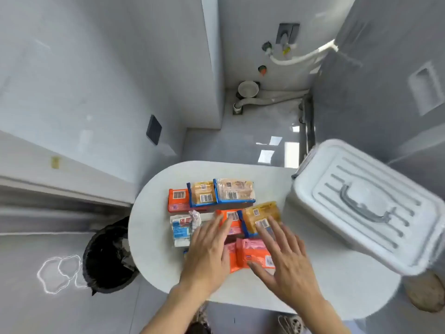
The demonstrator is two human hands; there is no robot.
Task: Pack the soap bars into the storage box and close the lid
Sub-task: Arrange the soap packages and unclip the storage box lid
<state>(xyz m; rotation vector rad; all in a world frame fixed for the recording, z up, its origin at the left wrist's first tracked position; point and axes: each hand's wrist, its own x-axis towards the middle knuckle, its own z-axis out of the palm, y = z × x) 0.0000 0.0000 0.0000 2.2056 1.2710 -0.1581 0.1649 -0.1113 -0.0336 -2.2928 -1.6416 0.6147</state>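
Observation:
Several wrapped soap bars lie in a cluster on the white oval table (154, 213). An orange box (177, 200) and two tan bars in blue-edged wrappers (234, 190) form the far row. Nearer sit a white-and-blue bar (181, 229), a yellow bar (261, 214) and an orange-pink pack (250, 254). My left hand (208, 251) hovers flat with fingers spread over the orange bars. Over the yellow and pink packs my right hand (285, 259) is also spread, holding nothing. The white storage box (366, 206), lid on and grey handle on top, stands at the table's right.
A bin lined with a black bag (108, 256) stands on the floor left of the table. Pipes and a drain (248, 97) are at the far wall. A brown object (423, 292) lies on the floor at the lower right.

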